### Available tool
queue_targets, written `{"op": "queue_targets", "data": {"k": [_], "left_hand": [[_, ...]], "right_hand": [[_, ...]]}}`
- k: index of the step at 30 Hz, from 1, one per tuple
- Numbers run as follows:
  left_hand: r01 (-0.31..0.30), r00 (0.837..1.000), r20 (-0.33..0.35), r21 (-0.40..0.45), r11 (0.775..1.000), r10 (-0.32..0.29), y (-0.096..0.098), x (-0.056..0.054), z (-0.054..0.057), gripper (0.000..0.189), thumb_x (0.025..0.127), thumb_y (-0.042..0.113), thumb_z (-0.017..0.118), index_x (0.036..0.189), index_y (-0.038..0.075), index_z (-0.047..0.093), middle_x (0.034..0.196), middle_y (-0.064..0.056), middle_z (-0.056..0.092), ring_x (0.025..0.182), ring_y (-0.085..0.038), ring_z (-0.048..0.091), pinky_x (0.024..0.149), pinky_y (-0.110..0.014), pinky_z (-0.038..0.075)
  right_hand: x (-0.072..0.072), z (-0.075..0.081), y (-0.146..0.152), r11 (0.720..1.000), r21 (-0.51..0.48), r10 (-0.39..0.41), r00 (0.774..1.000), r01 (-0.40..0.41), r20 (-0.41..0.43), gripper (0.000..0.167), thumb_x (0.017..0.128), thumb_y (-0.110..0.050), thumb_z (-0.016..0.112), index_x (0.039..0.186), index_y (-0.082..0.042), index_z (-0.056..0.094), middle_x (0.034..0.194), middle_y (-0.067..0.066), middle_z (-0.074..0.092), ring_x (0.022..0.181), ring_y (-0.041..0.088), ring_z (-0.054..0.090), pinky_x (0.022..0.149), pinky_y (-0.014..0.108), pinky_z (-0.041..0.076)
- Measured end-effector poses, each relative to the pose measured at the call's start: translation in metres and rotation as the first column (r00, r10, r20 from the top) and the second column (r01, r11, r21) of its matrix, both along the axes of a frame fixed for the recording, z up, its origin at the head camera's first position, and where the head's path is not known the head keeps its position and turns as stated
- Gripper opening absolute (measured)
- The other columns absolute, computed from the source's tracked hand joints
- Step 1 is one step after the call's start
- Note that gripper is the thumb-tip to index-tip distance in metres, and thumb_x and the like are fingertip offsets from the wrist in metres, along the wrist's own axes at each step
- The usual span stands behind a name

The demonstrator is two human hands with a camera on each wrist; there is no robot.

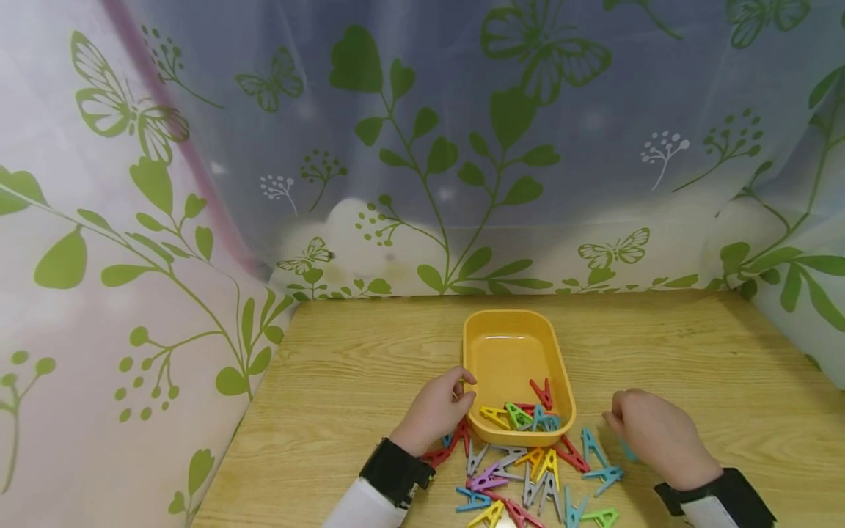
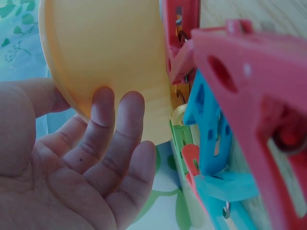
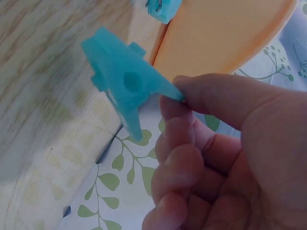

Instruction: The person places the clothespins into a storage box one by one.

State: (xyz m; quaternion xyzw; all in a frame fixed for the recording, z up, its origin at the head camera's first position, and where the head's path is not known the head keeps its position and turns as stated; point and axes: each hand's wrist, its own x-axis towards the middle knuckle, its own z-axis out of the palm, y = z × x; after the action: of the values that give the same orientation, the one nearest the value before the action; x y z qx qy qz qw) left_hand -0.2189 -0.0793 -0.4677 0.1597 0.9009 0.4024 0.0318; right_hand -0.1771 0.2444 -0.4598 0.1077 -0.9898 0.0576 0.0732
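A turquoise clothespin [image 3: 115,67] is pinched at one leg tip between the thumb and index finger of the right hand [image 1: 660,436]; its body projects beyond the fingers, to the right of the yellow tray [image 1: 505,356]. In the right wrist view, its long axis runs obliquely, the end opposite the legs pointing up and left. The left hand [image 1: 436,407] bends its fingers around the tray's left rim. Multicoloured clothespins [image 1: 485,481] lie on the wood-grain surface [image 1: 356,352], before leaf-and-butterfly-printed curtains [image 1: 587,132].
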Motion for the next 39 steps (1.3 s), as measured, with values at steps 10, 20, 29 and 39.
{"op": "queue_targets", "data": {"k": [10, 20, 29, 39], "left_hand": [[-0.004, 1.0, 0.013, 0.01, 1.0, 0.004, 0.0, 0.0, 0.0, 0.019, 0.102, 0.016, 0.065, 0.119, 0.009, 0.065, 0.081, 0.002, 0.051, 0.057, -0.008, 0.044, 0.052, -0.022, 0.035], [0.001, 1.0, 0.003, 0.017, 1.0, -0.001, 0.0, 0.001, 0.001, 0.018, 0.101, 0.016, 0.065, 0.118, 0.009, 0.065, 0.079, 0.002, 0.05, 0.057, -0.007, 0.044, 0.052, -0.021, 0.035], [-0.002, 1.0, -0.001, 0.011, 1.0, 0.002, 0.0, 0.0, 0.001, 0.017, 0.101, 0.015, 0.065, 0.118, 0.01, 0.065, 0.08, 0.002, 0.051, 0.058, -0.007, 0.044, 0.053, -0.022, 0.035], [-0.004, 1.0, 0.0, -0.002, 1.0, 0.004, 0.0, -0.001, -0.002, 0.017, 0.102, 0.017, 0.066, 0.117, 0.012, 0.065, 0.08, 0.002, 0.05, 0.058, -0.008, 0.044, 0.053, -0.022, 0.035]], "right_hand": [[-0.001, -0.001, 0.0, 1.0, 0.009, 0.016, 1.0, -0.016, -0.027, 0.034, 0.091, -0.017, 0.076, 0.065, -0.015, 0.055, 0.061, -0.003, 0.042, 0.054, 0.011, 0.039, 0.052, 0.028, 0.033], [-0.002, 0.001, 0.0, 1.0, -0.006, 0.014, 0.999, -0.014, -0.046, 0.032, 0.092, -0.016, 0.075, 0.066, -0.015, 0.057, 0.061, -0.003, 0.045, 0.053, 0.011, 0.04, 0.05, 0.028, 0.034], [0.001, 0.011, -0.001, 0.999, -0.036, -0.007, 0.997, 0.005, -0.074, 0.026, 0.093, -0.017, 0.076, 0.072, -0.011, 0.061, 0.064, -0.002, 0.049, 0.053, 0.01, 0.042, 0.049, 0.027, 0.035], [0.002, 0.035, -0.012, 0.991, -0.114, 0.019, 0.928, -0.066, -0.372, 0.019, 0.088, -0.015, 0.081, 0.083, -0.004, 0.066, 0.067, -0.001, 0.05, 0.05, 0.006, 0.037, 0.044, 0.022, 0.03]]}}
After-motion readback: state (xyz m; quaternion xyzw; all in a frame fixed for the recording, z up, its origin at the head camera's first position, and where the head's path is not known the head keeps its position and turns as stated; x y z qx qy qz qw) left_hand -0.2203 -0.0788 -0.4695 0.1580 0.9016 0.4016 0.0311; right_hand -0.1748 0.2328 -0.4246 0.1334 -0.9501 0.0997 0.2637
